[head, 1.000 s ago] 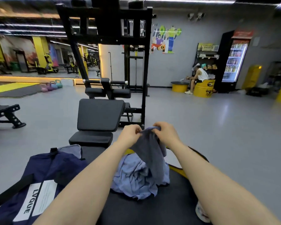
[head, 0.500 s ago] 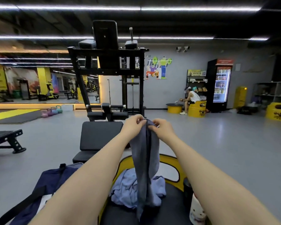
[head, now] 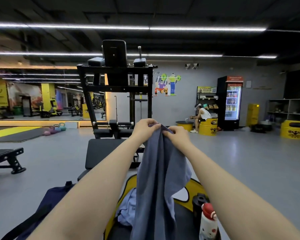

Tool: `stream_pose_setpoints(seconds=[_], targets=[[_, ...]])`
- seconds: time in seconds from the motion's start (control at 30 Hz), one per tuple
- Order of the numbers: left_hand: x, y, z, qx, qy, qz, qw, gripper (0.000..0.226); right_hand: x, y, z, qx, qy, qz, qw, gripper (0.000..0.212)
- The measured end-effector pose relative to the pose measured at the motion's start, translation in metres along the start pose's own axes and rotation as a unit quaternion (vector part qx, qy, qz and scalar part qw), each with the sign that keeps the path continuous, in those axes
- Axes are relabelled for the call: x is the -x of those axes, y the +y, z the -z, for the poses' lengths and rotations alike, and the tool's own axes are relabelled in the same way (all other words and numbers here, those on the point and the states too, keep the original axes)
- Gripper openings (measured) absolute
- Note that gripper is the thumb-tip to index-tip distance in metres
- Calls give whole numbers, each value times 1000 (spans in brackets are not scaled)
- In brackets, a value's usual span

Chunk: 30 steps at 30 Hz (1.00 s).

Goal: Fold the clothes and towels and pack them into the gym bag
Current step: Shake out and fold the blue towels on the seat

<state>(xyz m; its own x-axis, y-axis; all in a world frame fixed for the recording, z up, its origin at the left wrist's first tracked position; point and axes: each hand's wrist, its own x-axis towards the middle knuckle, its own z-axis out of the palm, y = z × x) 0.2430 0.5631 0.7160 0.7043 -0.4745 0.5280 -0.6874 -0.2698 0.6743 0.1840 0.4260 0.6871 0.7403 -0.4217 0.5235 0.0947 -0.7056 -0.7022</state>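
Observation:
A grey-blue garment (head: 156, 179) hangs down in front of me, lifted high above the yellow-rimmed black seat (head: 189, 187). My left hand (head: 145, 128) and my right hand (head: 177, 135) pinch its top edge close together. Beneath it a light blue cloth (head: 126, 210) lies crumpled on the seat. The navy gym bag (head: 50, 201) sits at the lower left, mostly hidden by my left forearm.
A black bottle (head: 198, 208) and a white bottle with a red cap (head: 208, 222) stand at the seat's right edge. A black weight machine (head: 114, 101) and padded bench (head: 102, 153) stand straight ahead. A flat bench (head: 5, 158) is at left. A person sits far right.
Both hands have raised the grey-blue garment higher, so it hangs longer and spreads wider. My view has tilted upward, showing more ceiling and less of the bag.

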Motion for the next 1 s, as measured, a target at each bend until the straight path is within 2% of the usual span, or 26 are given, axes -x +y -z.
stream_pose_setpoints(seconds=[0.1, 0.23, 0.3, 0.37, 0.53, 0.8, 0.9, 1.0], targets=[[2, 3, 13, 2, 10, -7, 1000, 13, 4, -2, 20, 13, -11, -2, 1000, 23], [8, 12, 32, 6, 53, -29, 998, 20, 6, 0, 42, 35, 0, -10, 999, 32], [10, 15, 40, 0, 55, -34, 998, 19, 10, -1, 49, 32, 11, -22, 999, 29], [12, 14, 49, -15, 48, -35, 998, 17, 13, -1, 56, 26, 23, -30, 999, 27], [20, 4, 74, -148, -7, -52, 988, 16, 13, 5, 74, 3, 74, -14, 997, 20], [24, -12, 92, -167, -30, -17, 985, 17, 11, 11, 72, 11, 113, -15, 993, 23], [25, -16, 91, -140, -5, 12, 990, 18, 17, 12, 73, 10, 141, -11, 990, 20], [27, -18, 87, -111, 52, 9, 992, 18, 23, 13, 79, -1, 171, -4, 985, 17]])
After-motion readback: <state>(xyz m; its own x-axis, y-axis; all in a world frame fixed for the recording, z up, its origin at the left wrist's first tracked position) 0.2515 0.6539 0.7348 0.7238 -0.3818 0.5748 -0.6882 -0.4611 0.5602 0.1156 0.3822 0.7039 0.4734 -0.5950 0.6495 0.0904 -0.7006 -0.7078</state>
